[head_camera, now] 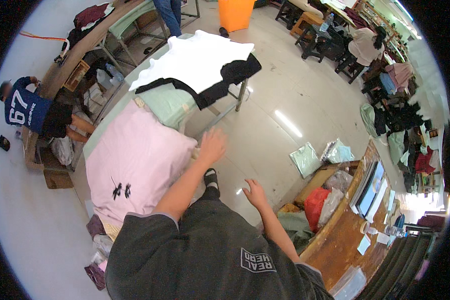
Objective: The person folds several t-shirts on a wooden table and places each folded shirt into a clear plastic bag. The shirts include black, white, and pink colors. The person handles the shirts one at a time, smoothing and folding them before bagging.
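My left hand [213, 144], blurred, hangs just right of the corner of a pink cloth [135, 146]. No object shows in it. The cloth covers the near part of a long table, with two small black things [121, 191] on top. Over the floor, farther right, my right hand [255, 193] is empty with its fingers apart. Farther along the table, a white garment [195, 60] lies spread over a black garment [243, 69]. Pale green cloth [168, 103] shows between these and the pink cloth.
A wooden table [333, 232] with folders [367, 191] stands at right, above a red bag [315, 206]. A plastic-wrapped packet [305, 159] lies on the floor. An orange bin [235, 15] stands ahead. One person [32, 107] is at left, another [363, 47] sits far right.
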Motion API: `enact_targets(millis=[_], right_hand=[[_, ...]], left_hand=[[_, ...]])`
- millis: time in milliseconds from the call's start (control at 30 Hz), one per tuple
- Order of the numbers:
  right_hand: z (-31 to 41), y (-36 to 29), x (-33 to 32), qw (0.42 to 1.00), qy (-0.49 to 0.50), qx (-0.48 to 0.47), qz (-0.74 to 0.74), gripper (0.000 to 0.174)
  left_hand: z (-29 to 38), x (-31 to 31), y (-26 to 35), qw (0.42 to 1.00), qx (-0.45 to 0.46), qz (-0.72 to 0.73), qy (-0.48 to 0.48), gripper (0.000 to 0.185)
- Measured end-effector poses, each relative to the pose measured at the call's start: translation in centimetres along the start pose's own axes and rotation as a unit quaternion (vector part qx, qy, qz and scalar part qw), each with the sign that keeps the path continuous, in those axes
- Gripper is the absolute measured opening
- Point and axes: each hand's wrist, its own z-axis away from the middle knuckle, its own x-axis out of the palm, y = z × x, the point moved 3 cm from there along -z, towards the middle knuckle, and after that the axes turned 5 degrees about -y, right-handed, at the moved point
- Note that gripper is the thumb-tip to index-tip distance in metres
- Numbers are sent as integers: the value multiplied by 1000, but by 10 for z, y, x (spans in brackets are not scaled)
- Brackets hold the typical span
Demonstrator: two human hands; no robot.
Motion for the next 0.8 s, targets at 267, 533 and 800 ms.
enact_targets(millis=[267,533,800], right_hand=[[-143,-92,-36,996,29,-83,1,43],[-202,-25,-63,991,88,30,-100,56],[-164,-43,-181,736,258,-103,-618,39]], left_hand=[[-136,-74,-140,972,-95,-90,193,32],[-109,-124,-71,946,244,151,148,16],[-30,-185,33,780,320,521,-132,19]])
